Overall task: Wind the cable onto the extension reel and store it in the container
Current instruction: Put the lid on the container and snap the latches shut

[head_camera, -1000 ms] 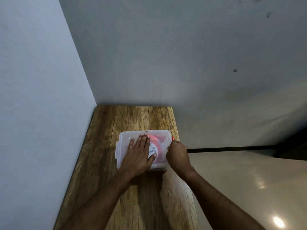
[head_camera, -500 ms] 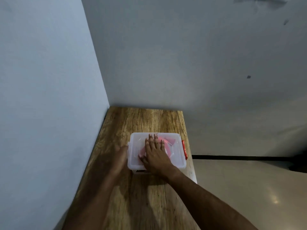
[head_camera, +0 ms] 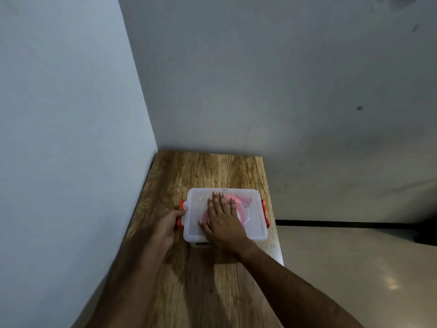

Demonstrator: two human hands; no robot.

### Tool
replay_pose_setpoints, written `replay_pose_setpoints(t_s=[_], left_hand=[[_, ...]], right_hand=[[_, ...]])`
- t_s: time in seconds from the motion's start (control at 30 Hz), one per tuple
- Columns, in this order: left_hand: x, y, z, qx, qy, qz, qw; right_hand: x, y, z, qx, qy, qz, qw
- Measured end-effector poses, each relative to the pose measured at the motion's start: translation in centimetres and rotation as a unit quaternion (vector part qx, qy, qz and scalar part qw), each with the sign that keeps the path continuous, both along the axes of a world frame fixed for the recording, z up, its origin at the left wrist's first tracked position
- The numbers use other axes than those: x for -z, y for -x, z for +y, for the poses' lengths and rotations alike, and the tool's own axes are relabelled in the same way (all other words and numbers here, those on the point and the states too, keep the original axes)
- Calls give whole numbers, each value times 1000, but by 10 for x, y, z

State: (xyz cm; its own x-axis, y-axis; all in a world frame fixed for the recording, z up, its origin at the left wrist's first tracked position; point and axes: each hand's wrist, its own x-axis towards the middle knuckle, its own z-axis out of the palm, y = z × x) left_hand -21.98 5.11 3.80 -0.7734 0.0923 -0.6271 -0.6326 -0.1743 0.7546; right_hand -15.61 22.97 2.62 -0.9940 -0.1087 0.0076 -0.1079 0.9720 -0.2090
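A clear plastic container [head_camera: 254, 227] with its lid on sits on the wooden table [head_camera: 208, 171]. Through the lid the pink extension reel [head_camera: 241, 204] shows dimly. My right hand [head_camera: 223, 221] lies flat on the lid, fingers straight, pressing down. My left hand [head_camera: 168, 224] is at the container's left side, its fingers curled on the orange left latch [head_camera: 181, 213]. The orange right latch [head_camera: 265, 213] lies against the right side.
The narrow table stands in a corner, with one wall [head_camera: 71, 138] along its left edge and another behind it. Its right edge drops to a pale glossy floor [head_camera: 354, 268]. The container sits close to that right edge.
My right hand left the right latch and came onto the lid. My left hand slid off the lid to the left latch. The camera view shifted.
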Motion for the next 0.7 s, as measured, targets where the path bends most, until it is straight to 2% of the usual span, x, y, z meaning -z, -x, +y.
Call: replay_pose_setpoints(t_s=[0.07,0.13,0.2,0.27,0.4,0.43,0.57,0.63,0.7], left_hand=[[-2,-3,9,11,60,62,996],[-8,-9,19,37,157,141,977],[-8,-13,24,75,278,209,934],[-7,-15,27,102,374,241,890],[-8,-18,38,109,434,300,843],[-9,-18,42,105,437,302,841],[-11,-21,45,86,393,286,870],[-14,-23,43,71,343,282,893],[-17,-24,42,56,308,273,910]], right_hand=[[0,0,-1,-1,-2,3,1000],[-1,0,-1,1,-4,4,1000],[-1,1,-2,5,-8,1,1000],[0,1,-3,7,-14,4,1000],[3,1,-2,3,-22,10,1000],[4,2,-2,3,-23,5,1000],[-3,3,1,6,15,-7,1000],[-12,2,11,29,110,12,993],[-16,-1,33,94,222,69,968]])
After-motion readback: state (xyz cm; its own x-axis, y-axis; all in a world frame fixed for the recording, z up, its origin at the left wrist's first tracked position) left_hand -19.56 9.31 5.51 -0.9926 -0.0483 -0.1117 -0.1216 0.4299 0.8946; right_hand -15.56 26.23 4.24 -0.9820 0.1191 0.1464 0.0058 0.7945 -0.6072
